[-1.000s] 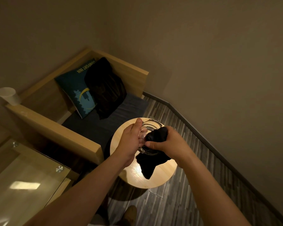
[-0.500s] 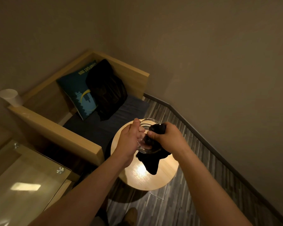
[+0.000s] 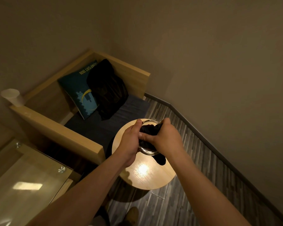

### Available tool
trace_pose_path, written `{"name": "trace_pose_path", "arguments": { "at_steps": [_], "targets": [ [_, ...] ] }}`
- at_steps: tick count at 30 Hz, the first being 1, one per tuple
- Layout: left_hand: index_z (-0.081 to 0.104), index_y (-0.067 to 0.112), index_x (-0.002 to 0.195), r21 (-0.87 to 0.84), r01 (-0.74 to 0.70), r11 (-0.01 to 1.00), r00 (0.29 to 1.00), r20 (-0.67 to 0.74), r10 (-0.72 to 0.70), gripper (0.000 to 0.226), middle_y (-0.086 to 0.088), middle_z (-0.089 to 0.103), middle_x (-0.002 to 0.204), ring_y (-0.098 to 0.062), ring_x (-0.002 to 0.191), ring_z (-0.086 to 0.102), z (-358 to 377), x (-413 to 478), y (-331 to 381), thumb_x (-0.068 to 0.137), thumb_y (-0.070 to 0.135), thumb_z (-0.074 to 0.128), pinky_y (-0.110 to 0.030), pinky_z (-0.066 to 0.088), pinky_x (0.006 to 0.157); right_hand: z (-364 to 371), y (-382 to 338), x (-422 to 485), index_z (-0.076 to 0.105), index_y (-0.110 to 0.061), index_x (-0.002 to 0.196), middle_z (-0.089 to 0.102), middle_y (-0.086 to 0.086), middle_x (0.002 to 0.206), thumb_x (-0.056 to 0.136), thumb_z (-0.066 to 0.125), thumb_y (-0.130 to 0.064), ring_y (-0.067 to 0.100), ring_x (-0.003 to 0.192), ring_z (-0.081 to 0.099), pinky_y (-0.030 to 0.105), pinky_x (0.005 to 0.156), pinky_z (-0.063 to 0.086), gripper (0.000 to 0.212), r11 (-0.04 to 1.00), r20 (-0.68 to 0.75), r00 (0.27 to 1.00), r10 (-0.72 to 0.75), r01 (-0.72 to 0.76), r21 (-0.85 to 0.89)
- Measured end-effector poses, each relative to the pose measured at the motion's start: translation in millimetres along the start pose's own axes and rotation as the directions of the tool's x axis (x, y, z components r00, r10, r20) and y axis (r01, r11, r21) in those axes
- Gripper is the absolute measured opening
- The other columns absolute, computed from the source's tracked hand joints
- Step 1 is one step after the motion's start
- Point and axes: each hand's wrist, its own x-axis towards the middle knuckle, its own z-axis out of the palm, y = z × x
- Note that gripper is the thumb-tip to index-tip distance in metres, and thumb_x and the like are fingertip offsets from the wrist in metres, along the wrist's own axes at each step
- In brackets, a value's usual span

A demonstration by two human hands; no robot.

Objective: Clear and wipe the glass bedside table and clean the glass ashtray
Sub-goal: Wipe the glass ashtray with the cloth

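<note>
While above the round table (image 3: 147, 178), left hand (image 3: 129, 142) gripping glass ashtray (image 3: 148, 150), right hand (image 3: 166, 138) clutching black cloth (image 3: 149, 129) inside.

A round wooden surface (image 3: 147, 178) stood bare and lamp-lit on the plank floor (image 3: 183, 207). Beside it, a glass-topped surface (image 3: 23, 180) was bare; a paper cup (image 3: 12, 97) sat on the bench arm (image 3: 55, 129).

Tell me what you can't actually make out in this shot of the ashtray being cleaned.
All in the head view:
- Inside of the glass ashtray: filled by the dark cloth, so whether it is clean is hidden.
- Left hand fingers: wrapped behind the ashtray.
- Glass bedside table: cut off by the left and bottom edges; glare hides its surface.
- White cup: its contents cannot be seen.
</note>
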Motion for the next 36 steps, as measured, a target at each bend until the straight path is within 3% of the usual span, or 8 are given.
{"name": "trace_pose_path", "arguments": {
  "at_steps": [3,11,18,22,25,29,33,36],
  "targets": [
    [0.069,0.022,0.126,-0.015,-0.006,1.000,1.000,0.010,0.006,0.046,-0.007,0.077,0.118,-0.027,0.112,0.074,-1,1,-4,0.107,0.053,0.040,-0.050,0.057,0.102,1,-4,5,0.047,-0.018,0.124,0.066,-0.001,0.108,0.071,0.072,-0.076,0.023,0.095,0.068,0.027,0.059,0.043,0.083,0.999,-0.049,0.998,0.037,-0.039,-0.025],
    [0.064,0.021,0.135,0.023,-0.048,0.999,0.997,-0.052,0.049,0.053,-0.013,0.076,0.122,-0.035,0.105,0.076,-8,10,-6,0.103,0.059,0.047,-0.058,0.059,0.097,2,3,12,0.054,-0.014,0.113,0.061,-0.001,0.095,0.093,0.068,-0.048,0.021,0.086,0.061,0.035,0.073,0.053,0.042,0.996,0.028,1.000,0.007,-0.009,0.087],
    [0.072,0.011,0.117,0.013,-0.055,0.998,0.993,-0.106,0.056,0.045,-0.012,0.081,0.100,-0.029,0.093,0.079,-6,18,-10,0.106,0.048,0.049,-0.044,0.064,0.084,4,18,11,0.065,-0.013,0.107,0.073,0.010,0.095,0.095,0.070,-0.032,0.028,0.091,0.071,0.047,0.088,0.059,0.023,0.945,0.188,0.979,0.079,-0.133,0.297],
    [0.070,0.022,0.104,-0.041,-0.054,0.998,0.983,-0.178,0.045,0.036,-0.012,0.078,0.108,-0.030,0.102,0.075,3,17,-20,0.106,0.049,0.047,-0.051,0.059,0.096,12,23,7,0.068,-0.014,0.107,0.073,0.009,0.095,0.093,0.073,-0.030,0.026,0.089,0.071,0.041,0.082,0.059,0.021,0.899,0.225,0.966,0.129,-0.209,0.384],
    [0.068,0.027,0.094,-0.063,-0.084,0.994,0.969,-0.238,0.066,0.034,-0.009,0.076,0.105,-0.029,0.106,0.072,10,18,-29,0.107,0.050,0.045,-0.048,0.057,0.097,20,29,5,0.062,-0.023,0.090,0.070,0.007,0.090,0.089,0.077,-0.029,0.022,0.082,0.069,0.035,0.072,0.058,0.017,0.866,0.223,0.964,0.144,-0.232,0.444],
    [0.068,0.030,0.102,-0.082,-0.128,0.988,0.966,-0.234,0.105,0.033,-0.007,0.075,0.113,-0.025,0.108,0.072,7,26,-41,0.107,0.051,0.043,-0.041,0.058,0.092,29,35,5,0.060,-0.029,0.085,0.068,0.003,0.084,0.088,0.078,-0.025,0.021,0.074,0.070,0.036,0.058,0.061,0.019,0.854,0.142,0.981,0.130,-0.184,0.486],
    [0.068,0.028,0.110,-0.087,-0.132,0.988,0.969,-0.220,0.110,0.033,-0.003,0.076,0.116,-0.021,0.108,0.074,-5,48,-62,0.109,0.047,0.041,-0.041,0.058,0.097,53,47,9,0.064,-0.027,0.088,0.072,0.003,0.085,0.086,0.079,-0.032,0.029,0.078,0.073,0.051,0.067,0.063,0.016,0.845,0.047,0.987,0.156,-0.158,0.512],
    [0.066,0.013,0.126,-0.046,-0.135,0.990,0.966,-0.229,0.121,0.046,-0.004,0.076,0.118,-0.016,0.107,0.074,-18,71,-84,0.109,0.048,0.040,-0.022,0.060,0.081,84,60,18,0.067,-0.023,0.094,0.074,0.001,0.084,0.089,0.076,-0.039,0.027,0.076,0.073,0.054,0.071,0.062,0.019,0.857,0.013,0.982,0.189,-0.171,0.486]
  ]
}}
